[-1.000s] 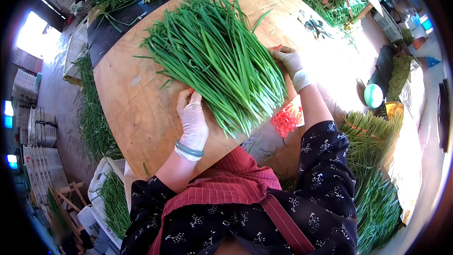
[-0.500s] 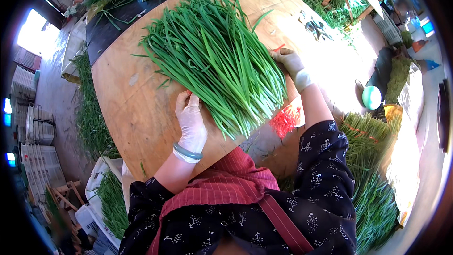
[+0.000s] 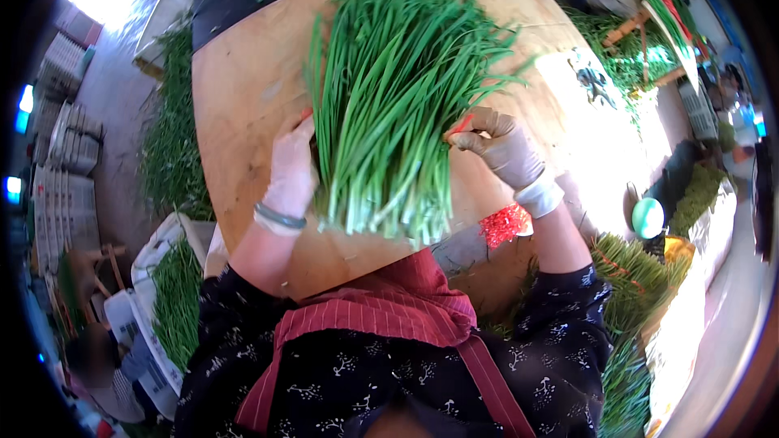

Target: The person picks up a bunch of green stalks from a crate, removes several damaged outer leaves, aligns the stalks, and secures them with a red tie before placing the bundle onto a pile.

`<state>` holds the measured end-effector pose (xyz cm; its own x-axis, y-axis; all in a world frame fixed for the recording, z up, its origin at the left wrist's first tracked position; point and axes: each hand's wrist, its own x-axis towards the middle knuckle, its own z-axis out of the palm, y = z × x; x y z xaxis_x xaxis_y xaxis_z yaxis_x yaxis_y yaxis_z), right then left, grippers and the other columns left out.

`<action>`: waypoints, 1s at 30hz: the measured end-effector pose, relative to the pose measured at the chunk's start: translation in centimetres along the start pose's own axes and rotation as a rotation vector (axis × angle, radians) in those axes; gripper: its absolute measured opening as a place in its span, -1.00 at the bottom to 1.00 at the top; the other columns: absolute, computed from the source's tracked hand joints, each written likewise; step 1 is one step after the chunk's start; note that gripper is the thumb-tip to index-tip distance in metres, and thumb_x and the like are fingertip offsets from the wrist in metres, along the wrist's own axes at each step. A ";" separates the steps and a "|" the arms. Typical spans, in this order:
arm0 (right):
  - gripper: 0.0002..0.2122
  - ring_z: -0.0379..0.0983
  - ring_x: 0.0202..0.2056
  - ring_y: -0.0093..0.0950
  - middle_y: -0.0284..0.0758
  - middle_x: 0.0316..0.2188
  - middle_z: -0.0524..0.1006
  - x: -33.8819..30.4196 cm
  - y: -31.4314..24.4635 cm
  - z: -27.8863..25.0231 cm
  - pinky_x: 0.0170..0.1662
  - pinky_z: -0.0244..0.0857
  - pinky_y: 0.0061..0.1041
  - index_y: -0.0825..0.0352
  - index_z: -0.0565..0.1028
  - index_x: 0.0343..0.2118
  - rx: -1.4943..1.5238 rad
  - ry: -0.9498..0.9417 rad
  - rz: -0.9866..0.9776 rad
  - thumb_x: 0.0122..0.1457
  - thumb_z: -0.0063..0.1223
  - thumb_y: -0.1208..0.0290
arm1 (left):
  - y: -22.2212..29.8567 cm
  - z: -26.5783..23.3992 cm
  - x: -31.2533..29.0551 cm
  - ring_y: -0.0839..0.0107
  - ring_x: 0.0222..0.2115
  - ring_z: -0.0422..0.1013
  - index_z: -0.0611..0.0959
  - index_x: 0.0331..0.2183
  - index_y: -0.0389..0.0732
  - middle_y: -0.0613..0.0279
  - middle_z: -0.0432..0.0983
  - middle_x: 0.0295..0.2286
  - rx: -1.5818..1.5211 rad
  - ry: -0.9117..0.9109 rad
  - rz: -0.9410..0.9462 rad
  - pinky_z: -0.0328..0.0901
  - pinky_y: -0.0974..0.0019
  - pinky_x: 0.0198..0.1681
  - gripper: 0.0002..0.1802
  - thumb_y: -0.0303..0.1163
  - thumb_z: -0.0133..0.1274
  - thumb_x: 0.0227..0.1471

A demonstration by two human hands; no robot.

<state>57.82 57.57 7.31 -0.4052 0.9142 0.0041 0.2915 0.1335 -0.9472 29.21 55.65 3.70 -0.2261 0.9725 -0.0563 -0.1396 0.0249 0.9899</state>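
Observation:
A thick bundle of long green chives (image 3: 398, 105) lies on a round wooden board (image 3: 243, 97), cut ends toward me. My left hand (image 3: 290, 169), in a thin pale glove, presses against the bundle's left side. Gloved the same way, my right hand (image 3: 497, 144) grips its right side. A thin red band (image 3: 461, 123) shows by the right fingers, and a red bit shows by the left fingers. The two hands squeeze the stalks together between them.
A heap of red bands (image 3: 503, 223) lies at the board's near right edge. More chives lie in piles on the left floor (image 3: 174, 146), in a white bag (image 3: 174, 300), and at the right (image 3: 641, 276). Stacked crates (image 3: 69, 138) stand far left. A teal round object (image 3: 647, 217) sits at right.
The loose spread of chives has been gathered into a tighter bundle between both hands. My right hand moved in from the bundle's far side, and the head camera came closer.

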 end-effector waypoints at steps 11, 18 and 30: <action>-0.89 0.39 -0.40 -0.41 -0.39 -0.50 0.45 3.9 -4.8 11.4 -0.25 0.19 -0.41 0.29 0.43 -0.55 -0.660 0.481 -0.676 -0.17 0.15 0.52 | 1.1 0.4 1.6 0.49 -0.51 0.33 0.54 -0.52 -0.34 0.19 0.44 -0.55 0.239 0.100 0.057 0.22 0.42 -0.42 -0.90 -0.49 0.06 -0.12; -0.89 0.36 -0.07 -0.33 -0.29 -0.17 0.46 4.9 -5.6 13.1 0.06 0.07 -0.09 0.31 0.35 -0.51 -0.592 -0.057 -0.944 -0.14 0.03 0.53 | 0.4 -2.9 -1.5 0.50 -0.50 0.34 0.51 -0.49 -0.33 0.20 0.45 -0.53 0.309 0.109 0.146 0.25 0.45 -0.39 -0.92 -0.51 0.04 -0.13; -0.91 0.43 -0.27 -0.40 -0.36 -0.38 0.49 7.3 -7.3 15.2 0.06 0.11 -0.23 0.25 0.39 -0.44 -0.883 -0.274 -0.655 0.00 -0.04 0.39 | -0.8 -3.6 -0.9 0.50 -0.54 0.37 0.55 -0.47 -0.33 0.21 0.48 -0.55 -0.015 0.228 0.024 0.28 0.47 -0.46 -0.91 -0.50 0.06 -0.10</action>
<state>39.53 57.42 9.37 -0.8494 0.4687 0.2426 0.4188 0.8783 -0.2304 25.99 53.93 2.52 -0.4412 0.8952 -0.0629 -0.1455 -0.0022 0.9894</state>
